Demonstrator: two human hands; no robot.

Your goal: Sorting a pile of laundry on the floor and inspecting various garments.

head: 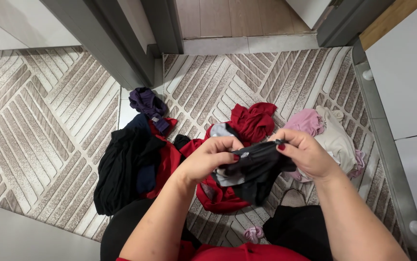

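My left hand (211, 157) and my right hand (305, 153) both grip a small black garment (259, 169) with a grey inner patch, holding it up above the floor. Its lower part hangs down between my forearms. Right below and behind it lies a red garment (252, 121) with more red cloth (218, 198) under my hands. A pile of black clothing (121, 169) lies to the left, and a purple piece (145, 102) sits at its far end. Pink (305, 121) and cream (336, 140) clothes lie to the right.
Patterned beige rug (49, 111) covers the floor. A grey door frame (112, 38) stands at the back, white cabinet doors with round knobs (401, 87) run along the right. A black bag (297, 229) and a small pink item (253, 234) lie near my knees.
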